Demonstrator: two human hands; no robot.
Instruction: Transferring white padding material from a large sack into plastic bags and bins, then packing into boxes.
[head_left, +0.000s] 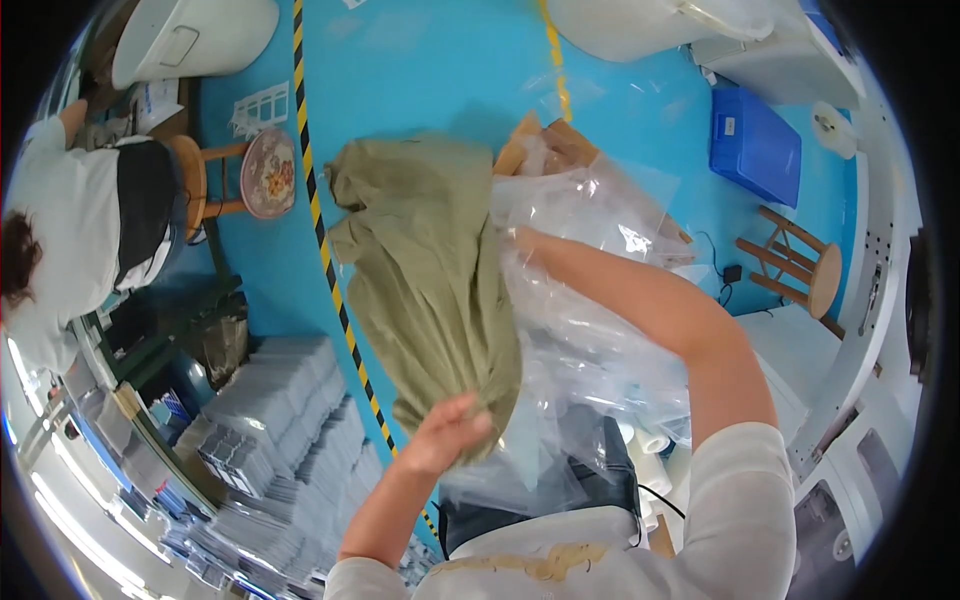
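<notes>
White shirt (pixel 545 528) nearest. I observe the left hand (pixel 445 432) apparently pinching olive cloth (pixel 425 240) beside clear plastic (pixel 605 350); right hand (pixel 526 245) grip: cannot tell. Judged unfinished: one end gathered, remainder loose.

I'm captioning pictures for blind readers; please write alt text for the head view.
A person's left hand is at the near end of a rumpled green cloth, the right hand at clear plastic beside it. Beyond is a blue floor; at far left, a co-worker.
</notes>
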